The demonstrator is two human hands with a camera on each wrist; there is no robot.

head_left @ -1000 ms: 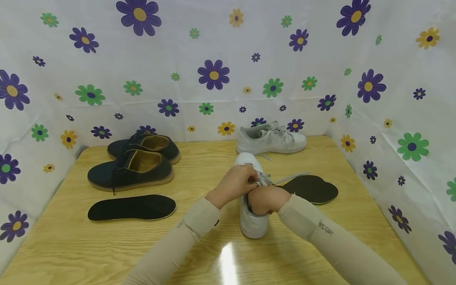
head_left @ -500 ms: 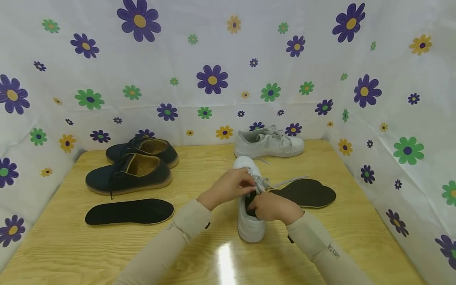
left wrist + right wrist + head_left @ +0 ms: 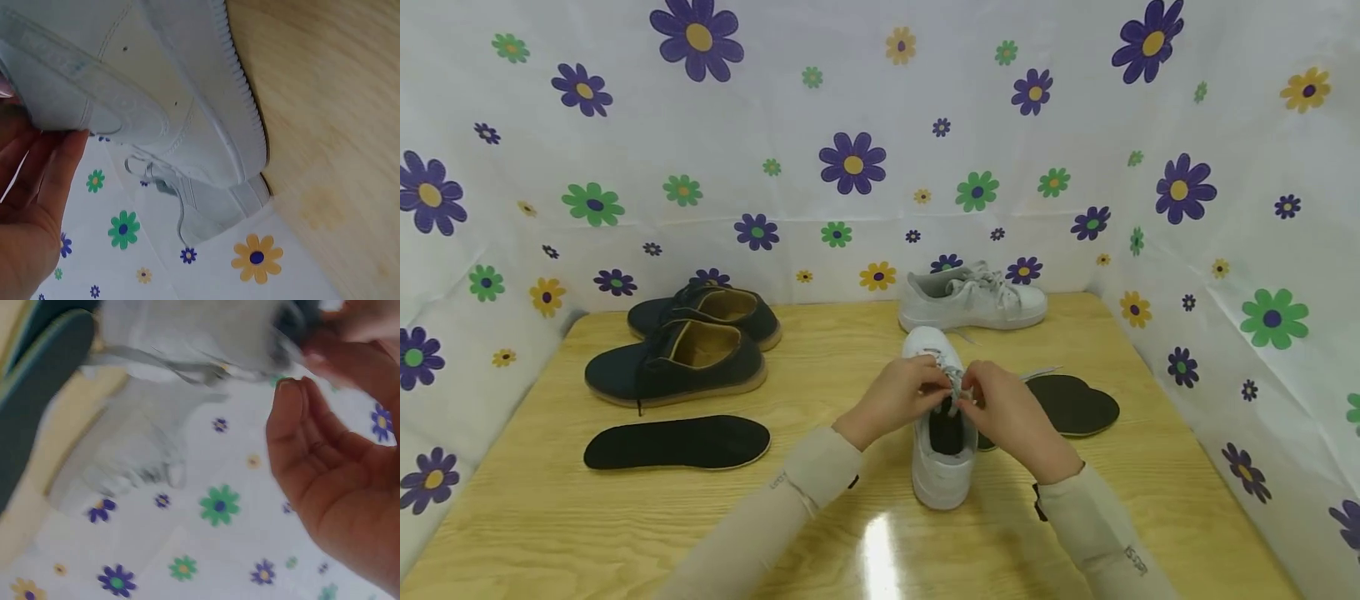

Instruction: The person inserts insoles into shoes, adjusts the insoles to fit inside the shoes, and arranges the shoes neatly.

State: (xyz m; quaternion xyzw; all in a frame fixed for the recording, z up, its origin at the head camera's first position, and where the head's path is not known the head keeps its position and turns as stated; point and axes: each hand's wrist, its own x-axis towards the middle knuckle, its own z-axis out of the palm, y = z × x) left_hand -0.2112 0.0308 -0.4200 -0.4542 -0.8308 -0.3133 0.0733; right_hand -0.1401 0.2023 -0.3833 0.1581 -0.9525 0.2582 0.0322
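Observation:
A white sneaker (image 3: 942, 485) stands on the table with its toe pointing away from me. Inside its opening lies a dark insole (image 3: 947, 435). My left hand (image 3: 895, 398) pinches the sneaker at the tongue and laces from the left; in the left wrist view its fingertips meet the upper's edge. From the right, my right hand (image 3: 1011, 417) pinches the same area with thumb and forefinger. Exactly which part sits between the fingers is hidden. Blur softens the sneaker (image 3: 194, 331) in the right wrist view, where a loose grey lace (image 3: 156, 361) hangs along it.
Behind stands the other white sneaker (image 3: 977, 302). To the right lie dark insoles (image 3: 1075, 406), partly overlapping. On the left are a navy shoe (image 3: 681, 383), its mate (image 3: 760, 321) and a black insole (image 3: 677, 442). A flowered curtain (image 3: 790, 125) encloses the back and sides.
My right hand has come out of the sneaker's opening, up to the tongue and laces, uncovering the insole inside. My left hand keeps its pinch there.

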